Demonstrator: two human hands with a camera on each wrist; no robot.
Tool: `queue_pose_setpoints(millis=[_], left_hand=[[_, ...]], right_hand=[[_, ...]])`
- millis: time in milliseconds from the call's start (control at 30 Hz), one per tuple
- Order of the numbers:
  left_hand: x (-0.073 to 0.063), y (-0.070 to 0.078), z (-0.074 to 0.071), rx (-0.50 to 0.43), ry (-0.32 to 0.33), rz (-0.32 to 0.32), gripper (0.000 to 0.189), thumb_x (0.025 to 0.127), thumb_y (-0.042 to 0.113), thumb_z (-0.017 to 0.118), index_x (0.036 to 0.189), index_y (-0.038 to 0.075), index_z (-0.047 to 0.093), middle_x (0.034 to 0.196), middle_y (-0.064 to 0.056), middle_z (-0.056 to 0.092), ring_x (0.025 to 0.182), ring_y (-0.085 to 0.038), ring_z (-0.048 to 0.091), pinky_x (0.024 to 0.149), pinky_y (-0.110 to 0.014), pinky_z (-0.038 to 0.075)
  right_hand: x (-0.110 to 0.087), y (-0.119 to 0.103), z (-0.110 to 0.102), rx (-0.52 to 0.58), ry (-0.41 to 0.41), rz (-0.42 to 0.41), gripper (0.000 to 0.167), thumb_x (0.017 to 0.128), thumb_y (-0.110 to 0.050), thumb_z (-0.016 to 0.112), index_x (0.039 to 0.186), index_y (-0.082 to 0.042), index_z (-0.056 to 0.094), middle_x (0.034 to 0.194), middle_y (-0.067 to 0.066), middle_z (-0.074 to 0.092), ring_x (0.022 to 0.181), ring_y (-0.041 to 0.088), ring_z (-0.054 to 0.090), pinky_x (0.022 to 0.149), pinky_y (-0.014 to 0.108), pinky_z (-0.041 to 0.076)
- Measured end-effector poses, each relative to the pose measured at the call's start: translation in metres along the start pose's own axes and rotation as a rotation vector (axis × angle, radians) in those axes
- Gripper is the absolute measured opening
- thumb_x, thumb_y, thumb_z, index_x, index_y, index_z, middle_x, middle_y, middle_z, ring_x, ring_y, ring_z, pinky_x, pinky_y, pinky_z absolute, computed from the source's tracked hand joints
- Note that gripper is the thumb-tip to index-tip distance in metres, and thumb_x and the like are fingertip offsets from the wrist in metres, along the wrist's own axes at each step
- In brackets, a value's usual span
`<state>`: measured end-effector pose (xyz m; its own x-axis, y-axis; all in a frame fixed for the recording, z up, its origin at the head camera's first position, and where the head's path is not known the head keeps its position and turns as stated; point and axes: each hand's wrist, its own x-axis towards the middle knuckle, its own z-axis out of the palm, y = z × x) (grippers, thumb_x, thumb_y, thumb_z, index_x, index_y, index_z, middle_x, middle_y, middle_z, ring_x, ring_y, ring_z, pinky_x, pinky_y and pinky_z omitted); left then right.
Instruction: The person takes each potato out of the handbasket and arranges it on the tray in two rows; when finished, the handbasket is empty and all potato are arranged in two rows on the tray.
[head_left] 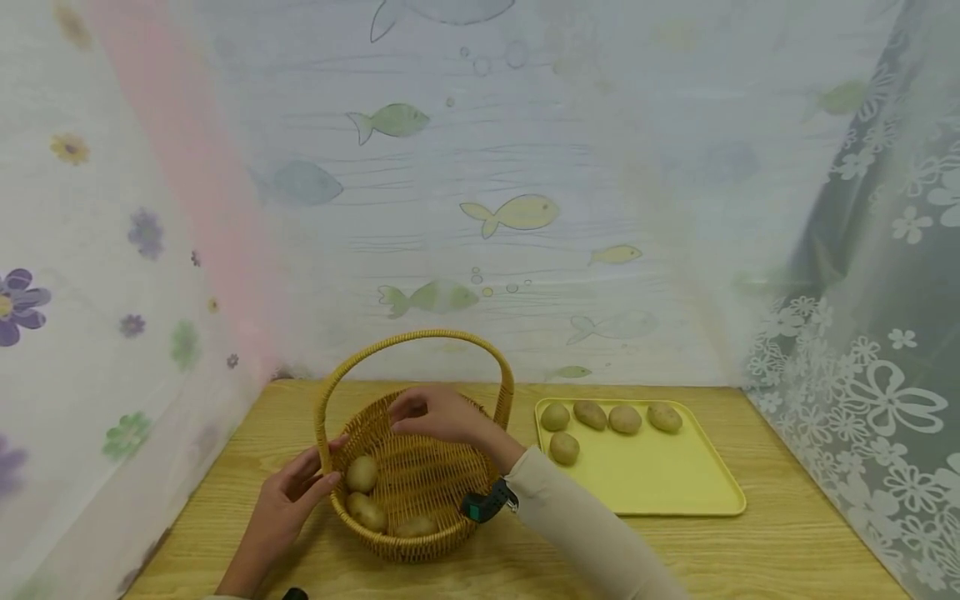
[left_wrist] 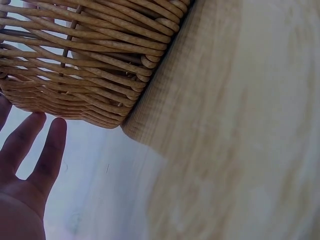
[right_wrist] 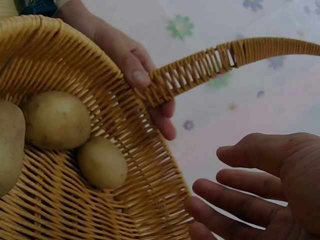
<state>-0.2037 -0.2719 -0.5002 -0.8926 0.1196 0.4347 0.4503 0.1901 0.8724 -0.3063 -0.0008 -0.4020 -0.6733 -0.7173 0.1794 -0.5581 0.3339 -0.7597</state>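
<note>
A wicker basket (head_left: pixel 408 547) with a tall arched handle (head_left: pixel 420 335) stands on the table. Three potatoes (head_left: pixel 362 473) lie inside it, along the left and front wall. My left hand (head_left: pixel 281 500) holds the basket's left side at the foot of the handle, thumb at the rim and fingers past the handle; in the left wrist view its fingertips touch the woven wall. Over the basket's far part hovers my right hand (head_left: pixel 438 414), fingers loosely bent and nothing in them. The right wrist view shows that right hand (right_wrist: pixel 265 190) apart from the potatoes.
To the right of the basket lies a yellow tray (head_left: pixel 660 483). Several potatoes (head_left: pixel 625 420) sit near its far and left edges. A wood-grain table (head_left: pixel 795 500) carries everything, with patterned curtains (head_left: pixel 465 167) hanging behind and at both sides.
</note>
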Motion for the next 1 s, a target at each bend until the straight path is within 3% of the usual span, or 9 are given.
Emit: queue_pose_setpoints(millis=[200,467,700,1000], left_hand=[[-0.001,-0.001,0.0,-0.001,-0.011,0.01,0.047,0.107,0.003,0.059,0.153,0.003,0.051,0.151,-0.019,0.053,0.135,-0.015,0.055,0.099,-0.023,0.052],[-0.001,0.0,0.002,-0.021,-0.022,-0.022,0.048,0.108,0.004,0.058,0.155,0.006,0.049,0.153,-0.017,0.052,0.136,-0.015,0.054,0.1,-0.023,0.051],[-0.002,0.002,0.003,0.009,0.019,-0.065,0.05,0.108,0.008,0.06,0.156,0.003,0.047,0.15,-0.017,0.054,0.129,-0.009,0.058,0.097,-0.022,0.053],[0.0,0.001,0.002,0.012,0.02,-0.067,0.047,0.107,0.008,0.061,0.153,0.009,0.053,0.151,-0.011,0.056,0.136,-0.008,0.051,0.101,-0.019,0.048]], right_hand=[[0.018,0.005,0.013,0.028,-0.075,-0.007,0.027,0.1,-0.013,0.074,0.123,0.0,0.073,0.109,-0.001,0.074,0.097,0.003,0.067,0.085,0.021,0.055],[0.032,0.008,0.027,0.022,-0.126,0.005,0.021,0.1,-0.009,0.072,0.12,-0.004,0.076,0.106,-0.007,0.074,0.096,0.0,0.067,0.084,0.019,0.055],[0.035,0.012,0.035,0.04,-0.178,-0.009,0.022,0.101,-0.005,0.07,0.122,-0.004,0.076,0.112,-0.001,0.076,0.098,0.001,0.067,0.085,0.02,0.055],[0.035,0.014,0.048,-0.083,-0.247,0.016,0.03,0.097,-0.005,0.074,0.127,-0.008,0.074,0.123,0.0,0.073,0.109,0.007,0.067,0.088,0.017,0.052]])
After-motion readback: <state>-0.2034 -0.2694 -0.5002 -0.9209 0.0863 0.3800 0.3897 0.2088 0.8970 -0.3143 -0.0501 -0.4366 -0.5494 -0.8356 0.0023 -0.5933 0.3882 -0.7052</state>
